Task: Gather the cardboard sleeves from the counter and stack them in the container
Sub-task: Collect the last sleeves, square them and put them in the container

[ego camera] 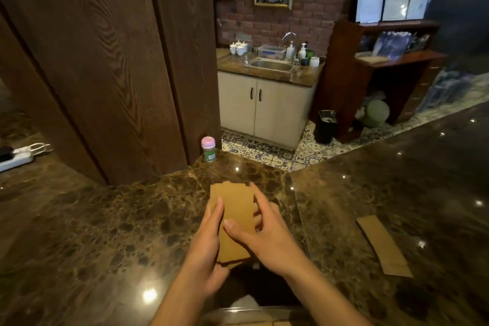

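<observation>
The left hand [209, 243] curls round the left edge of a stack of cardboard sleeves [235, 214]. The right hand [264, 235] pinches the right edge, thumb across the face. The stack sits between the palms, above the marble counter [105, 233]; its layers cannot be counted. One loose sleeve [383, 245] lies flat well to the right, untouched. Farther off stands one pink-lidded jar [208, 149].

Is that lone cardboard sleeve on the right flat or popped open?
Flat. The sleeve lies collapsed against the counter, with no open tube shape showing.
</observation>
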Demonstrator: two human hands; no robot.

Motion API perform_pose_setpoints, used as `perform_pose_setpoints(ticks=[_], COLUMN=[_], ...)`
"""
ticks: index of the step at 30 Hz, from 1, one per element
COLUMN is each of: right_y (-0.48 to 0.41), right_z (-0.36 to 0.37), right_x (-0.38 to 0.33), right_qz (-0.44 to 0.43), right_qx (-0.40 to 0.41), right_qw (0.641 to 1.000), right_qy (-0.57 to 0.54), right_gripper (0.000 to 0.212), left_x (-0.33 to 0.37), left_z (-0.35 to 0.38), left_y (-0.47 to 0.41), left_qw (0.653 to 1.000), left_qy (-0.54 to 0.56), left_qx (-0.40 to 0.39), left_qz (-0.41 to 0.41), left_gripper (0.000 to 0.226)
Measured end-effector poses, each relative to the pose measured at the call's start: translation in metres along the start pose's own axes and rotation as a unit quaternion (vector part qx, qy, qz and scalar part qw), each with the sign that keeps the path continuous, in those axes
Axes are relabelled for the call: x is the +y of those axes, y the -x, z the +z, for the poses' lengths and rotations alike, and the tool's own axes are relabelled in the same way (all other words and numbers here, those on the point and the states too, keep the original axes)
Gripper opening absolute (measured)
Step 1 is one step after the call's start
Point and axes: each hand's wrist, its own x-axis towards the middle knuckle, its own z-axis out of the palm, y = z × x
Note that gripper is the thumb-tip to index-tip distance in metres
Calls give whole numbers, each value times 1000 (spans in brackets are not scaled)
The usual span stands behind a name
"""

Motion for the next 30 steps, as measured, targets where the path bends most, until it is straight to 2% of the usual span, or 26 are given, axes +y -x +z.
perform_pose_setpoints(ticks=[1,2,4,6,9,11,13,15,18,20,24,26,27,28,30], right_y=[5,10,19,29,46,54,63,71,78,80,87,90,91,94,102], right_z=[-8,-18,-36,-52,-78,-90,-98,-101,-105,-112,-114,-111,-109,-106,-102], right_x=[-3,-4,-10,-15,-17,-17,-14,-9,3,7,8,8,9,8,-4], right_qz=[-5,-7,-10,-29,-87,-157,-216,-267,-350,-381,-420,-440,-439,-422,-317], right_qx=[14,20,15,10,79,106,106,85,60,69,87,119,142,164,200], right_qw=[999,998,992,990,989,981,971,956,895,860,816,792,791,813,906], right_qy=[-30,-67,-129,-136,-90,-42,-2,84,272,331,388,407,401,366,196], right_gripper=[99,93,65,37,24,21,27,46,73,73,65,54,48,42,27], left_x=[-1,-3,-6,-8,-10,-10,-10,-10,-11,-10,-10,-11,-11,-11,-12], left_z=[7,16,28,34,41,44,48,53,58,60,61,63,66,67,68], left_y=[6,13,26,36,44,47,51,55,61,67,74,75,76,76,74], left_qw=[1000,998,994,990,990,992,992,993,995,996,990,989,990,991,993], left_qy=[-30,-58,-108,-133,-127,-113,-114,-112,-91,-86,-136,-144,-136,-127,-111], left_qx=[-8,-13,-14,-10,-17,-19,-14,-11,-20,-22,-25,-25,-20,-17,-22], left_qz=[2,8,32,53,55,49,47,38,24,22,30,37,36,31,23], left_gripper=[40,37,34,40,47,49,46,40,38,41,60,55,48,41,39])
